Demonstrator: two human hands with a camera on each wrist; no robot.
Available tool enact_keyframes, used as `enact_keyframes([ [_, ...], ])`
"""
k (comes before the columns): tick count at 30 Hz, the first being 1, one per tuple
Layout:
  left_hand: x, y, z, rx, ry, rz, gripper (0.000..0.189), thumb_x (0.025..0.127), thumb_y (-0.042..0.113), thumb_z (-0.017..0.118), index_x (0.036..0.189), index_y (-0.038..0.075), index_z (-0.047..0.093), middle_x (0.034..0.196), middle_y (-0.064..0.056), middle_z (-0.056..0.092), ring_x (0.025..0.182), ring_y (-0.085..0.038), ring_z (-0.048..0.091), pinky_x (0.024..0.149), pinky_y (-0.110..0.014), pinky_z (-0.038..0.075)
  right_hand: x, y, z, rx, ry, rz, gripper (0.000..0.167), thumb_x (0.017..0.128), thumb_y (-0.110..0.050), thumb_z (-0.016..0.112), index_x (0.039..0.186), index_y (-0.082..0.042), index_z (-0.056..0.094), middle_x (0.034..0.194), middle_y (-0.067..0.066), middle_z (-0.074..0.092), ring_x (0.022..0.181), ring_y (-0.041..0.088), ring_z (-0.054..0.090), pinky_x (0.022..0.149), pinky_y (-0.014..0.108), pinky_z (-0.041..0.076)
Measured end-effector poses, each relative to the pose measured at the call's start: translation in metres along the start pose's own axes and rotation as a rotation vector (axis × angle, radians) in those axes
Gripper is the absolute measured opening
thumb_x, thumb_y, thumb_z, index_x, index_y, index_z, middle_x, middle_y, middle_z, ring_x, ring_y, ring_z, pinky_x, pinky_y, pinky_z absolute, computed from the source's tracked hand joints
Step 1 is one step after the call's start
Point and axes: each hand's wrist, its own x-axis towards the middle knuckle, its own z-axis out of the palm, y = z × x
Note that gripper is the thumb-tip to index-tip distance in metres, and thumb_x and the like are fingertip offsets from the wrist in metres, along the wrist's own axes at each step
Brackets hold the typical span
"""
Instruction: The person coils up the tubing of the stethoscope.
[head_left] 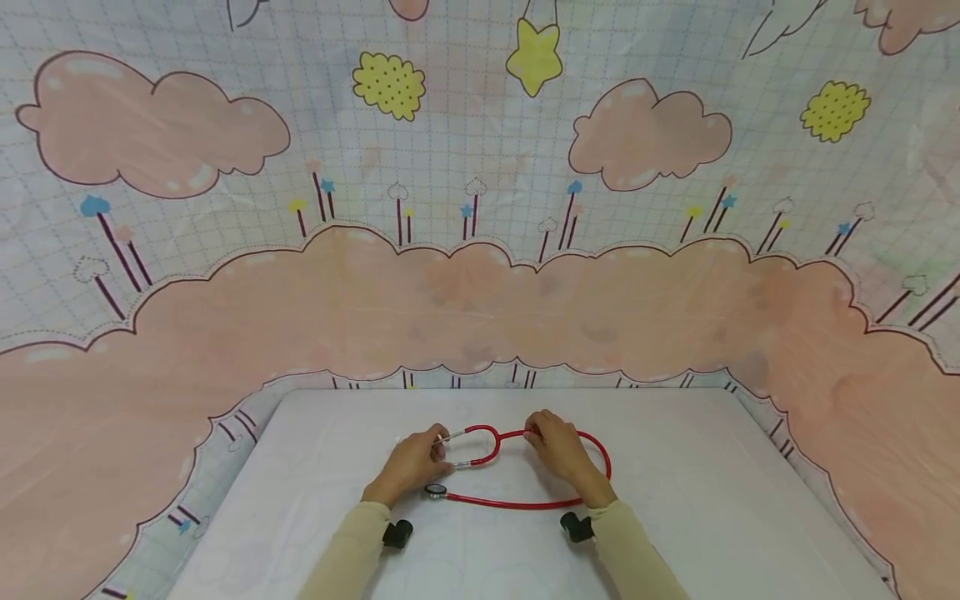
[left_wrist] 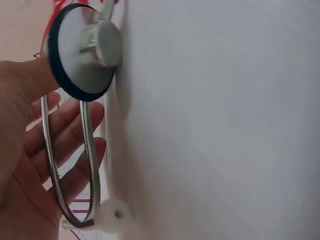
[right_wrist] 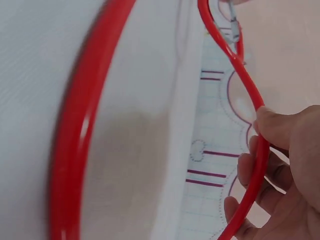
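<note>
A red stethoscope [head_left: 517, 505] is held over the white table, its tubing curving round at the right and back along the front. My left hand [head_left: 411, 464] grips the metal ear tubes [left_wrist: 91, 150], fingers at one tube and thumb at the other. A white ear tip [left_wrist: 114, 215] shows at their lower end in the left wrist view. Close by the left thumb, the round chest piece [head_left: 436, 490] with its dark rim lies at the tubing's free end. My right hand [head_left: 561, 447] pinches the red tubing [right_wrist: 256, 95] just past the fork, between thumb and fingers.
The white tabletop [head_left: 675, 533] extends around both hands. Behind it hangs a patterned cloth [head_left: 480, 308] with clouds and stars, wrapping both sides. A black wrist camera [head_left: 397, 534] sits at the left sleeve, another black camera [head_left: 576, 527] at the right.
</note>
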Motion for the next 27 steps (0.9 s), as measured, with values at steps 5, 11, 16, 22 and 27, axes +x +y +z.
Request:
enact_keyframes([
  [5,-0.003,-0.002,-0.001,-0.013,-0.002,0.002,0.044,0.082,0.025,0.080,0.119,0.014,0.058,0.081,0.010,0.060,0.071,-0.007,0.052,0.069,-0.026,0.043,0.001,-0.006,-0.003,0.008,0.037,-0.006,0.013,0.093,-0.018,0.068,0.103,-0.012,0.062,0.094,-0.001,0.060,0.084,0.015,0.054,0.085,0.040,0.045],
  [11,-0.005,-0.001,-0.005,-0.043,-0.014,0.008,0.043,0.086,0.026,0.076,0.121,0.015,0.055,0.080,0.009,0.060,0.068,-0.007,0.052,0.064,-0.023,0.044,0.001,-0.009,-0.006,0.005,0.067,-0.010,0.013,0.093,-0.018,0.067,0.104,-0.012,0.063,0.095,0.000,0.061,0.084,0.015,0.055,0.086,0.039,0.044],
  [16,-0.007,0.003,-0.008,-0.081,-0.009,0.024,0.042,0.088,0.024,0.074,0.123,0.013,0.054,0.080,0.008,0.060,0.068,-0.007,0.052,0.064,-0.023,0.044,-0.001,-0.012,-0.010,0.007,0.084,-0.002,0.014,0.094,-0.021,0.066,0.104,-0.012,0.063,0.099,0.001,0.062,0.085,0.016,0.056,0.086,0.039,0.044],
  [22,-0.012,0.011,-0.014,-0.102,0.007,0.068,0.043,0.089,0.022,0.074,0.124,0.008,0.055,0.078,0.007,0.060,0.066,-0.007,0.051,0.061,-0.021,0.043,-0.007,-0.016,-0.017,0.003,0.077,0.042,0.016,0.094,-0.023,0.067,0.107,-0.015,0.064,0.104,0.001,0.063,0.087,0.016,0.056,0.083,0.035,0.050],
  [27,-0.017,0.017,-0.018,-0.117,0.029,0.083,0.046,0.087,0.024,0.075,0.125,0.007,0.056,0.076,0.007,0.058,0.065,-0.007,0.051,0.060,-0.022,0.043,-0.011,-0.018,-0.023,0.013,0.089,0.060,0.016,0.093,-0.023,0.067,0.107,-0.016,0.064,0.104,0.000,0.062,0.087,0.016,0.057,0.081,0.033,0.052],
])
